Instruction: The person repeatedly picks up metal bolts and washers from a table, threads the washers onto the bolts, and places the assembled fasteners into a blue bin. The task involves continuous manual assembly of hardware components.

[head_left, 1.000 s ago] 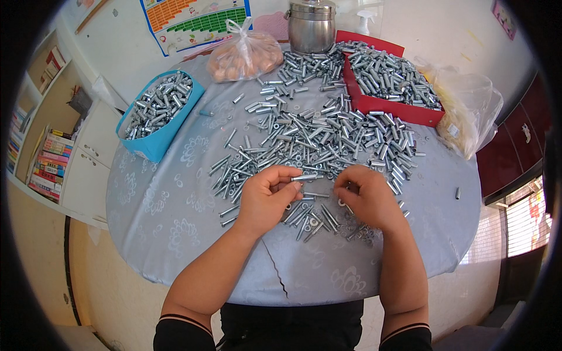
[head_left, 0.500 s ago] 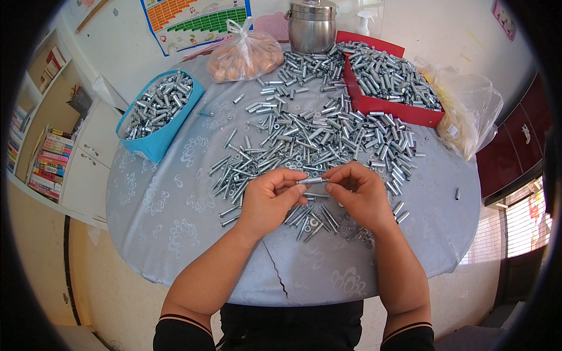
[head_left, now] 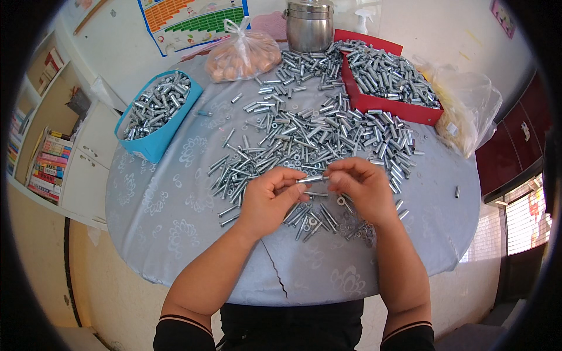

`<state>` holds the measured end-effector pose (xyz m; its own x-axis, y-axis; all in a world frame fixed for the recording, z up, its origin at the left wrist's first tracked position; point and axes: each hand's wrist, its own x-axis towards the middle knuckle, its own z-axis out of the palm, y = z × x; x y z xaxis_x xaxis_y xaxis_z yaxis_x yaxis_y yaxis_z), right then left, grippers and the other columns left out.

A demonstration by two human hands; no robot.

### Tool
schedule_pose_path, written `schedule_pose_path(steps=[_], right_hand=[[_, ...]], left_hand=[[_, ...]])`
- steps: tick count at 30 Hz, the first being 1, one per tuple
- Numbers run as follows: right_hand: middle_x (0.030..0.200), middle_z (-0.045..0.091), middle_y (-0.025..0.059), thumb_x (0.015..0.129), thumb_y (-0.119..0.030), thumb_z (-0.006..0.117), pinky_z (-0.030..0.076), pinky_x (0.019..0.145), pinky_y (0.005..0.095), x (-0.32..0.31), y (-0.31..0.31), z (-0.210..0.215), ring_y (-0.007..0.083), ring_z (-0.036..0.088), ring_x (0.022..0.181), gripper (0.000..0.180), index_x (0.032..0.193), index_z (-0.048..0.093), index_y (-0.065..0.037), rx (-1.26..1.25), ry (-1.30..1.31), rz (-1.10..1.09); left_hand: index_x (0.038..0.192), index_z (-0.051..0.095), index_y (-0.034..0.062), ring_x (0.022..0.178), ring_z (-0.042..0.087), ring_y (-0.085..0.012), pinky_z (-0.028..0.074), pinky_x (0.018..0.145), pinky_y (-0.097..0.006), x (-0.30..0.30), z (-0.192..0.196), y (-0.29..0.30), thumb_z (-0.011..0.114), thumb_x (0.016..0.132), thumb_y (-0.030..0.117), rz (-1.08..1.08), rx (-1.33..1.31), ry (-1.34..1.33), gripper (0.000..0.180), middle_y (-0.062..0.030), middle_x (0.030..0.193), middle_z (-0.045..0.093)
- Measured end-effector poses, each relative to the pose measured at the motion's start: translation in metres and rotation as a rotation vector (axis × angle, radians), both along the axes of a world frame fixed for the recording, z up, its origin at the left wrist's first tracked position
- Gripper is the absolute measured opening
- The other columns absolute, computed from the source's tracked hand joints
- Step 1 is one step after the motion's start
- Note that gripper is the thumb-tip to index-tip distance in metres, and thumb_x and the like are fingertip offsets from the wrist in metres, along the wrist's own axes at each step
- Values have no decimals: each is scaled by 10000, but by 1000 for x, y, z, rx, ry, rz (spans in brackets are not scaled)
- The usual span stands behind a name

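A silver sleeve anchor bolt (head_left: pixel 312 179) lies level between my two hands, above the near part of a spread of metal parts. My left hand (head_left: pixel 264 203) pinches its left end between thumb and forefinger. At the other end, the thumb and fingertips of my right hand (head_left: pixel 367 191) are closed on the bolt's tip; whether a nut or washer is in them is too small to tell. Beneath and beyond the hands spreads a heap of loose bolts and metal sleeves (head_left: pixel 310 131). Several washers (head_left: pixel 314 223) lie among bolts just below the hands.
A blue box (head_left: pixel 157 140) full of bolts stands at the left. A red box (head_left: pixel 398 107) heaped with metal sleeves sits at the back right, beside a clear plastic bag (head_left: pixel 468 123). Behind are a knotted bag (head_left: pixel 243 55) of round brownish items and a steel pot (head_left: pixel 309 28).
My right hand has rolled slightly, its fingers shifting at the bolt's right end. My left hand keeps its pinch in nearly the same place.
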<state>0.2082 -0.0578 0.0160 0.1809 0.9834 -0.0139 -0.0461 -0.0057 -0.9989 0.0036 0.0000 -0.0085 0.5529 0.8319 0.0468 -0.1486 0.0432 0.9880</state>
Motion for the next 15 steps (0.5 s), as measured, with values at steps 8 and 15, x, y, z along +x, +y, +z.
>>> schedule_pose_path(steps=[8, 15], right_hand=[[832, 627, 80, 746, -90, 726, 499, 700, 366, 14, -3, -6, 264, 626, 801, 93, 838, 714, -78, 166, -975, -44], [812, 597, 71, 768, -172, 703, 511, 729, 393, 6, -6, -5, 276, 620, 846, 94, 809, 710, -88, 148, -1212, -10]], left_hand=[[1138, 591, -27, 828, 690, -168, 567, 738, -272, 0, 1, 3, 599, 930, 13, 51, -9, -14, 212, -147, 1015, 696], [1137, 595, -21, 820, 688, -164, 563, 719, -267, 1, -1, 2, 602, 926, 9, 52, 15, -23, 213, -149, 1008, 696]])
